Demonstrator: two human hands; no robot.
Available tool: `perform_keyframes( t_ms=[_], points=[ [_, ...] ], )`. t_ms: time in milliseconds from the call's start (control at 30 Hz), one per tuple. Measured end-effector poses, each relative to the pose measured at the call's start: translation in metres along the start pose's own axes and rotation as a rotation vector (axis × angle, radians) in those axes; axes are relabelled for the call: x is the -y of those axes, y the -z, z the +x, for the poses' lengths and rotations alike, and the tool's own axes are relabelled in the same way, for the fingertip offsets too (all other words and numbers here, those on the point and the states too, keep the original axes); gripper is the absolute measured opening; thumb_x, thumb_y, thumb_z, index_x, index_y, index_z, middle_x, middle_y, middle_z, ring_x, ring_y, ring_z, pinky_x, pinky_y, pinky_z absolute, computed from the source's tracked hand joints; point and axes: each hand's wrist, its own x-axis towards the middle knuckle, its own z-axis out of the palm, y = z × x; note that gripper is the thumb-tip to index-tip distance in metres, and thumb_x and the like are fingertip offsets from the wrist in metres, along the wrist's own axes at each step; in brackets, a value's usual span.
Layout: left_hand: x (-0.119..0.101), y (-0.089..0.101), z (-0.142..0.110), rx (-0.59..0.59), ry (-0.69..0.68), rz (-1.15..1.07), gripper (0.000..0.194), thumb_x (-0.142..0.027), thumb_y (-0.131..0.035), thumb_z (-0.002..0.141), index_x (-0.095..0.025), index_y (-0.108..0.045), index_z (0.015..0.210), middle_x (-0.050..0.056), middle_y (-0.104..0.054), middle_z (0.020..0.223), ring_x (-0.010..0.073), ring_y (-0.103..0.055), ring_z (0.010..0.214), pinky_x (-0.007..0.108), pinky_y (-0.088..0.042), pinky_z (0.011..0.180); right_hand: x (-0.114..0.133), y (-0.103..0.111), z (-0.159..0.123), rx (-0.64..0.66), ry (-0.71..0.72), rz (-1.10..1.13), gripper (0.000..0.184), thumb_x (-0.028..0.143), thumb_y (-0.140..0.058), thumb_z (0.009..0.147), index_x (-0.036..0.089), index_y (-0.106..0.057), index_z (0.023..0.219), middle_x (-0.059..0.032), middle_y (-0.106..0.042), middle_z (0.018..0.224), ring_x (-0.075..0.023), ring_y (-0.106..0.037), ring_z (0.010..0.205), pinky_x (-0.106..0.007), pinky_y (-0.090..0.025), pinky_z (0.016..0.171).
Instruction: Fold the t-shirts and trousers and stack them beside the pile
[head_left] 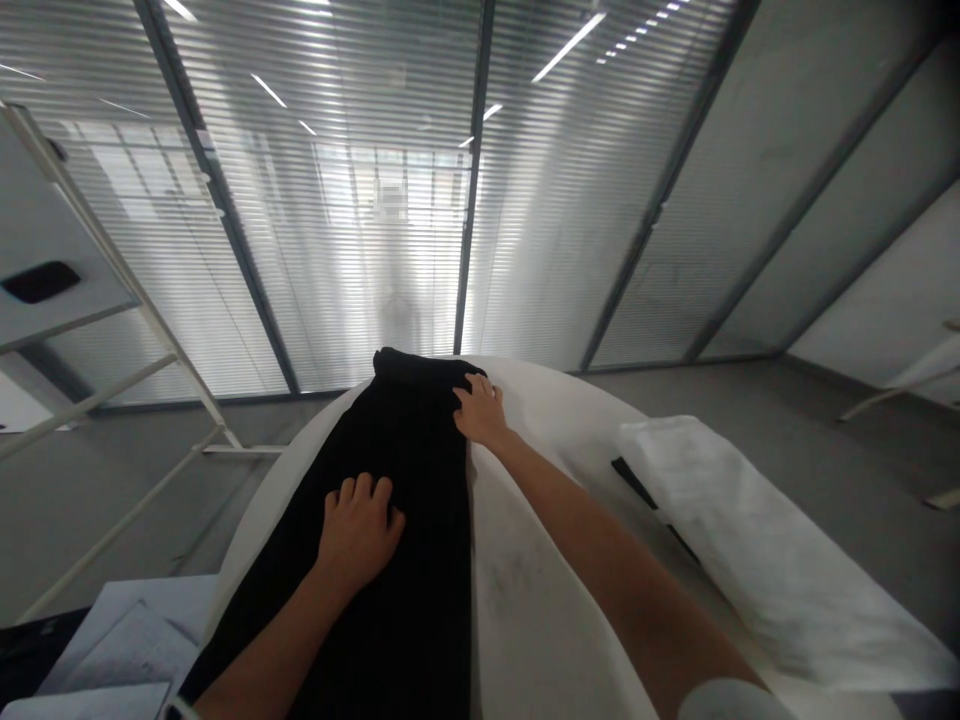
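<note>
A long black garment [405, 470] lies folded lengthwise along a white table [540, 600], running away from me. My left hand [358, 530] rests palm down on the middle of the cloth, its fingers apart and flat. Farther off, my right hand [480, 410] reaches to the garment's right edge near its far end, fingers spread on the fabric. Neither hand holds anything.
A folded white cloth [742, 540] lies on the table's right side, over a dark item. A white metal rack [112, 330] stands at the left. Papers [120, 650] lie at the lower left. Glass walls with blinds [390, 200] close off the grey floor beyond.
</note>
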Motion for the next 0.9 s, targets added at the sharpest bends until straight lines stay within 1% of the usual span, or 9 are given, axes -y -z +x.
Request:
perform_keyframes(
  t_ms=[133, 233, 300, 367, 467, 533, 700, 800, 900],
  points=[
    [-0.002, 0.0, 0.0, -0.016, 0.0, 0.006, 0.023, -0.032, -0.041, 0.089, -0.02, -0.058, 0.099, 0.01, -0.054, 0.102, 0.0282, -0.047, 0.099, 0.042, -0.033, 0.083, -0.002, 0.003, -0.01, 0.068, 0.028, 0.025, 0.035, 0.027, -0.048, 0.086, 0.02, -0.065, 0.116, -0.0128, -0.057, 0.127, -0.0289, -0.045, 0.121, -0.045, -0.03, 0.101],
    [-0.002, -0.001, -0.001, -0.022, 0.001, 0.013, 0.023, -0.032, -0.041, 0.088, -0.02, -0.058, 0.098, 0.01, -0.055, 0.101, 0.0283, -0.048, 0.098, 0.042, -0.033, 0.082, -0.004, 0.004, 0.002, 0.188, 0.102, 0.074, 0.04, 0.027, -0.048, 0.086, 0.022, -0.061, 0.124, -0.0097, -0.062, 0.122, -0.0271, -0.048, 0.119, -0.044, -0.03, 0.103],
    [-0.002, 0.0, -0.002, -0.02, 0.004, 0.011, 0.023, -0.032, -0.041, 0.089, -0.02, -0.059, 0.098, 0.01, -0.055, 0.101, 0.0282, -0.048, 0.098, 0.042, -0.034, 0.082, -0.006, 0.006, 0.016, 0.207, 0.104, 0.085, 0.053, 0.029, -0.051, 0.084, 0.022, -0.051, 0.137, -0.0104, -0.055, 0.135, -0.0285, -0.043, 0.127, -0.045, -0.03, 0.105],
    [-0.001, 0.001, -0.002, -0.016, 0.001, 0.001, 0.023, -0.032, -0.041, 0.089, -0.02, -0.059, 0.097, 0.01, -0.055, 0.102, 0.0279, -0.048, 0.098, 0.042, -0.034, 0.083, -0.009, 0.009, 0.031, 0.177, 0.026, 0.111, 0.066, 0.03, -0.051, 0.084, 0.021, -0.036, 0.147, -0.0125, -0.041, 0.149, -0.0305, -0.035, 0.135, -0.047, -0.031, 0.105],
    [-0.001, 0.003, -0.001, -0.004, 0.002, -0.011, 0.022, -0.031, -0.041, 0.089, -0.02, -0.059, 0.098, 0.01, -0.055, 0.103, 0.0275, -0.049, 0.099, 0.042, -0.034, 0.084, -0.013, 0.01, 0.038, 0.139, -0.144, 0.209, 0.064, 0.028, -0.046, 0.087, 0.022, -0.033, 0.149, -0.0109, -0.034, 0.154, -0.0302, -0.034, 0.137, -0.049, -0.033, 0.106],
    [-0.001, 0.003, 0.0, 0.007, 0.008, -0.013, 0.023, -0.032, -0.042, 0.089, -0.021, -0.059, 0.099, 0.01, -0.055, 0.104, 0.0276, -0.049, 0.099, 0.042, -0.034, 0.085, -0.015, 0.008, 0.028, 0.145, -0.165, 0.27, 0.055, 0.026, -0.046, 0.087, 0.025, -0.045, 0.142, -0.0067, -0.042, 0.15, -0.0282, -0.038, 0.134, -0.049, -0.034, 0.106],
    [0.0, 0.001, 0.001, 0.006, -0.004, -0.004, 0.023, -0.032, -0.041, 0.089, -0.02, -0.058, 0.099, 0.01, -0.055, 0.102, 0.0275, -0.049, 0.098, 0.042, -0.035, 0.084, -0.02, 0.013, -0.028, 0.129, -0.038, 0.399, 0.039, 0.02, -0.052, 0.084, 0.026, -0.064, 0.12, -0.0034, -0.059, 0.132, -0.024, -0.05, 0.124, -0.043, -0.038, 0.105],
    [0.0, -0.001, 0.0, -0.001, -0.014, 0.008, 0.024, -0.033, -0.041, 0.089, -0.02, -0.058, 0.099, 0.01, -0.055, 0.102, 0.0277, -0.049, 0.098, 0.042, -0.035, 0.083, -0.027, 0.036, -0.062, 0.198, 0.132, 0.51, 0.031, 0.016, -0.049, 0.087, 0.021, -0.068, 0.11, -0.0037, -0.067, 0.117, -0.0173, -0.06, 0.108, -0.031, -0.043, 0.098],
    [0.0, -0.002, -0.001, -0.012, -0.02, 0.021, 0.025, -0.035, -0.04, 0.089, -0.02, -0.057, 0.098, 0.01, -0.055, 0.102, 0.0279, -0.049, 0.098, 0.042, -0.035, 0.082, -0.042, 0.075, -0.089, 0.335, 0.233, 0.495, 0.029, 0.025, -0.046, 0.092, 0.021, -0.068, 0.11, -0.0036, -0.071, 0.109, -0.0175, -0.065, 0.098, -0.029, -0.046, 0.091]
  ],
)
